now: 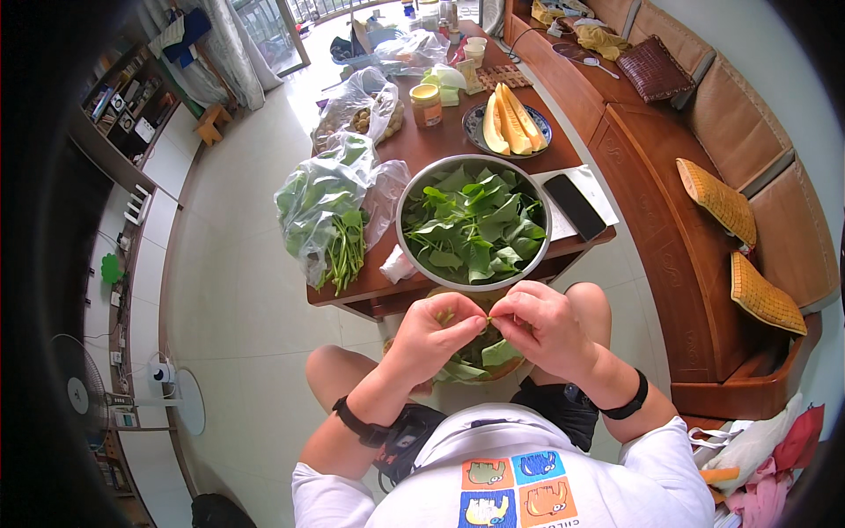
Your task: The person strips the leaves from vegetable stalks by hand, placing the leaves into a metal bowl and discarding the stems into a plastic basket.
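My left hand (438, 332) and my right hand (544, 322) meet above my lap, fingertips pinched together. Between them is a small piece of thin green stem (488, 319), partly hidden by the fingers. Just beyond them, a metal basin (402, 220) heaped with loose green leaves (475, 222) stands at the table's near edge. Beneath my hands, between my knees, a round container (462, 377) holds leaf scraps; my hands cover much of it. Left of the basin, a clear plastic bag (321, 180) holds leafy greens, their stems (345, 255) poking out toward me.
On the wooden table (422, 145) are a phone (574, 207), a plate of melon slices (510, 123), a yellow-lidded jar (427, 106) and another plastic bag (374, 101). A wooden bench (634, 220) with cushions runs along the right. A white fan (79, 392) stands at left.
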Demonstrator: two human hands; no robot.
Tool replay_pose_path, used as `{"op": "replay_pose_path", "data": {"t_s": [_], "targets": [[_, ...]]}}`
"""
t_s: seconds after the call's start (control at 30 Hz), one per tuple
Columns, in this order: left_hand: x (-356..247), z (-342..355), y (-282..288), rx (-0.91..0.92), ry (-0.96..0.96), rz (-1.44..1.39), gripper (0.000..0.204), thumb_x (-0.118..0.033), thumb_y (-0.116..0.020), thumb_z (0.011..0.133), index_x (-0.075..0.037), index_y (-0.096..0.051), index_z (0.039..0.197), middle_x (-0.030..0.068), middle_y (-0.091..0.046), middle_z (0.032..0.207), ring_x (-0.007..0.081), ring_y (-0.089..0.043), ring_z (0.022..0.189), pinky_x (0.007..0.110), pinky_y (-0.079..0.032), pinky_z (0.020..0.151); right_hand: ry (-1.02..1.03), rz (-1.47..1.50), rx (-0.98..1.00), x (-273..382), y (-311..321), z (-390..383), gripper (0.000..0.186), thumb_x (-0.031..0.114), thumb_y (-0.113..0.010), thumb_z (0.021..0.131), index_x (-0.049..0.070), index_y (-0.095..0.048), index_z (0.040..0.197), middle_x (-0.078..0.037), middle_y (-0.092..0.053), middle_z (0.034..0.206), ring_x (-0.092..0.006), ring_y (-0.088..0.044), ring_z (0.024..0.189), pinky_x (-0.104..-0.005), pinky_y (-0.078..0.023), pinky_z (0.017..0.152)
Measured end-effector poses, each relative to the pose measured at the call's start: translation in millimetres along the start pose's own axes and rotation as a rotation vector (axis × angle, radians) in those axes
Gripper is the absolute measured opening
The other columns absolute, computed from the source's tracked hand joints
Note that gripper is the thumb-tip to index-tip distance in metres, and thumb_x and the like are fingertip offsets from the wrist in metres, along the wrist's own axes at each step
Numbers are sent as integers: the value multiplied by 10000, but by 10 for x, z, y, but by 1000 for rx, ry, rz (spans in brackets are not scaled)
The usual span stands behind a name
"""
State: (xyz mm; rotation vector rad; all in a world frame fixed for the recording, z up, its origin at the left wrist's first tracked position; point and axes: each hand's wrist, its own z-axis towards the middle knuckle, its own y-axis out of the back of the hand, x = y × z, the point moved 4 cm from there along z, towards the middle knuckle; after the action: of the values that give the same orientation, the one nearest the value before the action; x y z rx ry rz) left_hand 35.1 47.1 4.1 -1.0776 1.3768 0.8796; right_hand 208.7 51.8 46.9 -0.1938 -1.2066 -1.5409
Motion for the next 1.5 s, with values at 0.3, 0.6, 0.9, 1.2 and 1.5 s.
{"op": "replay_pose_path", "data": {"t_s": [0.3, 0.6, 0.9, 1.2, 1.5], "targets": [[29, 13, -3, 36, 28, -105, 66, -52, -688, 889, 8, -682, 916, -17, -638, 806, 31, -543, 735, 180, -430, 643, -214, 365, 54, -147, -53, -45, 68, 32, -677, 859, 19, -674, 926, -70, -590, 797, -168, -575, 716, -284, -452, 634], [197, 14, 27, 20, 111, -126, 66, -57, -693, 887, 0, -686, 917, -28, -631, 791, 23, -532, 714, 178, -422, 631, -416, 710, -125, -384, -52, -96, 96, 79, -644, 932, 10, -654, 998, -15, -648, 882, -62, -579, 777, -205, -459, 685], [813, 108, 185, -71, 178, 89, 64, -67, -688, 890, -5, -689, 875, -43, -622, 766, 21, -518, 707, 190, -419, 623, -465, 550, -311, -671, 268, 159, 95, 97, -591, 967, 23, -597, 1027, -37, -658, 854, -72, -592, 727, -207, -487, 661], [1674, 321, 220, -97, 273, 710, 244, -262, -627, 804, -74, -721, 927, 196, -674, 795, 371, -658, 800, 427, -514, 729, -26, -187, -385, -772, 56, 1040, 90, 67, -661, 853, 30, -633, 930, -167, -652, 858, -332, -660, 753, -385, -530, 680], [1746, 416, 276, -41, 155, 765, 183, -205, -654, 776, -90, -722, 902, 164, -691, 835, 367, -663, 836, 439, -522, 739, -59, -638, 537, -1384, -827, 963, 219, 65, -522, 821, 62, -664, 988, -118, -679, 992, -294, -650, 1013, -414, -511, 869]]}}
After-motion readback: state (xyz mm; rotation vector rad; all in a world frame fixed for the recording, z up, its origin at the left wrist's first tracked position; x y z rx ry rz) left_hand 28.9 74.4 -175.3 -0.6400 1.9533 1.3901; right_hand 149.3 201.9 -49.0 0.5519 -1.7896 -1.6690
